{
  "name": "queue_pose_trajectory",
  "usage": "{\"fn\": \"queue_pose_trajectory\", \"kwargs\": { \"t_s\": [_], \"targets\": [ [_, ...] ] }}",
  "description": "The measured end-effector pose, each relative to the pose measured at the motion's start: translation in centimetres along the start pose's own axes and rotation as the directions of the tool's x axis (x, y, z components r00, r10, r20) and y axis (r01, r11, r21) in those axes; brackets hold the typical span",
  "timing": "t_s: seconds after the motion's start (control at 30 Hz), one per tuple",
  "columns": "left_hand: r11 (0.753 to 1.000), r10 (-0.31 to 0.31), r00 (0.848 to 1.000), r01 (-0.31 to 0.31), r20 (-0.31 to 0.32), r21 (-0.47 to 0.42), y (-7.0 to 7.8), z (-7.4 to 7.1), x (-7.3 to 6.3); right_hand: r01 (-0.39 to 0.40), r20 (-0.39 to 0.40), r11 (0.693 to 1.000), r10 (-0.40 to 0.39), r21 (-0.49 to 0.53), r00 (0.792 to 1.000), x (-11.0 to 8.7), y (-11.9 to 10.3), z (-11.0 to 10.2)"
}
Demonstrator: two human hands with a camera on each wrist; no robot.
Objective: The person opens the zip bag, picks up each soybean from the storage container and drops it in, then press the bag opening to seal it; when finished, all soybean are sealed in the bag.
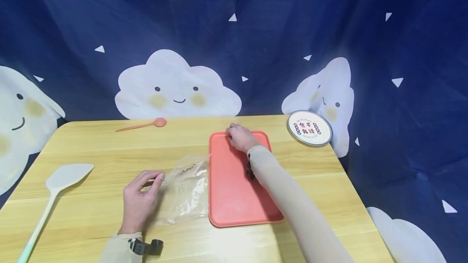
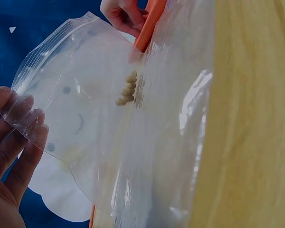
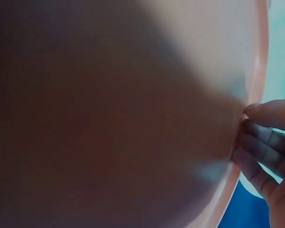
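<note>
A clear zip bag lies left of the red tray. Inside it several small round beige beans sit clustered, like soybeans. My left hand pinches the bag's corner near the zip strip, lifting that end, as the left wrist view shows. At the tray's far left rim is my right hand, bent over the edge. In the right wrist view its thumb and fingertips touch the inside of the rim close together; whether anything small is between them is hidden.
An orange spoon lies at the table's back left. A white spatula with a green-tipped handle is at far left. The round printed plate sits near the back right corner. A blue cloud-patterned curtain hangs behind the table.
</note>
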State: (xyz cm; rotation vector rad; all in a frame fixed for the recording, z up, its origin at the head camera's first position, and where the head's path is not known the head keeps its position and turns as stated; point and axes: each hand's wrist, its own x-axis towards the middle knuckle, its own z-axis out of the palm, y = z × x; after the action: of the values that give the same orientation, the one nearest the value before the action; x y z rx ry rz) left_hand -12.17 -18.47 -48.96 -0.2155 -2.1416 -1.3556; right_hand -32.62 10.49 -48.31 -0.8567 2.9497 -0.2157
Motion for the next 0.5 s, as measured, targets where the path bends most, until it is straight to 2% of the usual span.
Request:
{"fn": "queue_pose_trajectory", "kwargs": {
  "t_s": [0.27, 0.37, 0.5],
  "targets": [
    [1.000, 0.003, 1.000, -0.003, -0.003, 0.002, -0.2, 0.0, -0.1, -0.033, 0.011, 0.997, 0.032, 0.063, 0.999, -0.6, 0.3, -0.4],
    [1.000, 0.002, 1.000, -0.002, -0.005, 0.000, -0.2, 0.1, -0.2, -0.062, -0.007, 0.988, 0.064, 0.143, 0.998, -1.2, 0.3, -0.9],
    [1.000, -0.013, 1.000, 0.013, -0.002, -0.003, -0.1, 0.1, -0.1, -0.089, -0.037, 0.955, 0.104, 0.282, 0.994, -2.0, 0.3, -1.7]
  ]
}}
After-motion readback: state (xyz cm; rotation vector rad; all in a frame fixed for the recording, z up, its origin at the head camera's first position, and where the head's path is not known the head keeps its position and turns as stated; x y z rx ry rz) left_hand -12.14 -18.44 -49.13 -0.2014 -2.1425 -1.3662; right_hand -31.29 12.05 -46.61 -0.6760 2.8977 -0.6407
